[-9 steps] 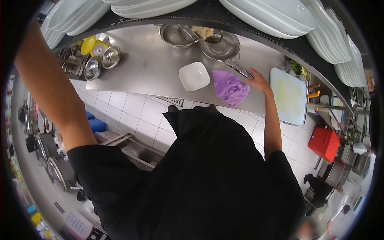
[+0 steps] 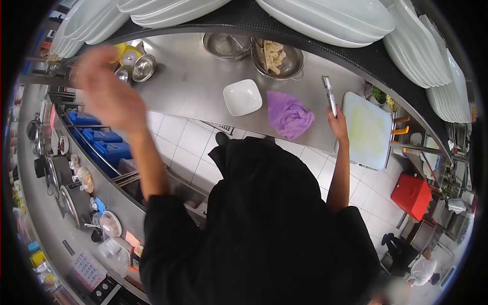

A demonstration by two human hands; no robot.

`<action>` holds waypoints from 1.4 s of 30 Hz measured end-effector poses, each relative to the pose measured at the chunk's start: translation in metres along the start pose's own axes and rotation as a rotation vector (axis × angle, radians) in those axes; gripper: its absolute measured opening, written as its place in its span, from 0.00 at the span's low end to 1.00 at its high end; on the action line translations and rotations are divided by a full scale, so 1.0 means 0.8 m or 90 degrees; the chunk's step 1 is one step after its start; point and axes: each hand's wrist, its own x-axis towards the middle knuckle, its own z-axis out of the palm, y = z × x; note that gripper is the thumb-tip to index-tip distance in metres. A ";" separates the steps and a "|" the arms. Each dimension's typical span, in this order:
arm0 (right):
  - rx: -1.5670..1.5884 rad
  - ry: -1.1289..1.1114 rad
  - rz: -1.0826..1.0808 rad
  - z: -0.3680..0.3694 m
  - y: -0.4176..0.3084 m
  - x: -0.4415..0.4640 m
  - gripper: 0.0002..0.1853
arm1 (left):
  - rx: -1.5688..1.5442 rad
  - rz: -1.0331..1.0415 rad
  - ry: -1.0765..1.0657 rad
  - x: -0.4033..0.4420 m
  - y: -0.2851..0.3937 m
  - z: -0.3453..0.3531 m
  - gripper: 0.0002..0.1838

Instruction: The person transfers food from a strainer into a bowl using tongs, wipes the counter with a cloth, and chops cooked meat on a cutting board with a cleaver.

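My right hand (image 2: pixel 337 124) grips the lower end of metal tongs (image 2: pixel 329 94), which point up and away over the steel counter (image 2: pixel 188 71). The tongs are clear of the bowls. My left hand (image 2: pixel 109 94) is raised at the left, blurred, with nothing seen in it; its fingers are smeared by motion. A white square bowl (image 2: pixel 242 97) stands near the counter's front edge, beside a crumpled purple cloth (image 2: pixel 288 116). Behind them, a metal bowl (image 2: pixel 292 63) holds pale food (image 2: pixel 274 56), next to another metal bowl (image 2: pixel 219 46).
White plates (image 2: pixel 330 20) are stacked on the shelf above. A cutting board (image 2: pixel 367 129) lies right of my right hand. Small metal bowls (image 2: pixel 144 67) stand at the left. Blue bins (image 2: pixel 109 150) and a red box (image 2: pixel 410 197) are lower down. Another person (image 2: pixel 423 269) is at far lower right.
The tongs have swung away from the bowl and now point upward. My left arm has drawn back, bringing the hand into view. The pale food is more visible in the bowl.
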 end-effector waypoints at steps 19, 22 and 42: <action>-0.172 0.170 -0.147 0.064 -0.072 0.208 0.26 | 0.088 -0.993 -0.245 -0.571 -0.085 0.071 0.27; -0.229 0.251 -0.175 0.114 -0.049 0.266 0.27 | 0.085 -0.935 -0.304 -0.573 -0.099 0.060 0.25; -0.486 -0.006 -0.289 0.059 -0.186 0.020 0.22 | 0.141 -0.806 -0.296 -0.589 -0.080 0.004 0.19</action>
